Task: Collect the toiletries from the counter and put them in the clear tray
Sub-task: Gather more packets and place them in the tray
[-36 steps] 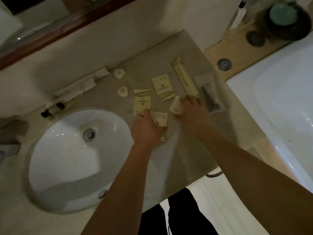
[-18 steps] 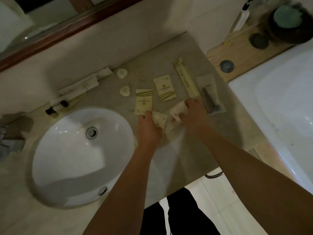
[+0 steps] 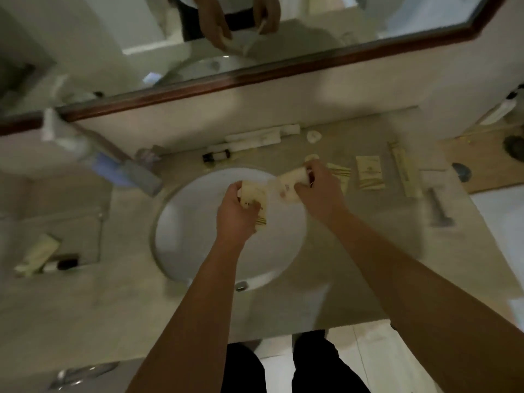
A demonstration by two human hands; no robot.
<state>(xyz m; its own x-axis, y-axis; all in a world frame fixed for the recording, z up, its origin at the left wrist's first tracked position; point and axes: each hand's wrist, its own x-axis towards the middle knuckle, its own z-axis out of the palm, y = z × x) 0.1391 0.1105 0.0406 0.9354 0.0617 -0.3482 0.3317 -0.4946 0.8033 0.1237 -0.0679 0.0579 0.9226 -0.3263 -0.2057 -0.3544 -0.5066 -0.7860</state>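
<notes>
My left hand (image 3: pixel 236 212) is closed around a cream toiletry packet (image 3: pixel 256 198) above the sink. Just to its right, my right hand (image 3: pixel 320 191) grips a second cream packet (image 3: pixel 287 182). Both packets are off the counter. The clear tray (image 3: pixel 97 236) sits on the counter at the far left, with a cream tube (image 3: pixel 38 255) and a small dark-capped bottle (image 3: pixel 62 263) in it. On the counter at the right lie a square packet (image 3: pixel 368 173), a long packet (image 3: pixel 404 171) and a clear bag with a dark tool (image 3: pixel 436 207).
The white sink basin (image 3: pixel 198 236) lies under both hands. White tubes (image 3: pixel 261 137), a dark bottle (image 3: pixel 215 156) and small round caps (image 3: pixel 313 136) sit along the wall. A blurred bottle (image 3: pixel 93 157) stands at the left, a mirror (image 3: pixel 255 38) above, and a wooden ledge (image 3: pixel 487 165) at the right.
Both hands lifted one packet each off the right counter and carried them left, over the sink. The view swung left and brought the clear tray into sight.
</notes>
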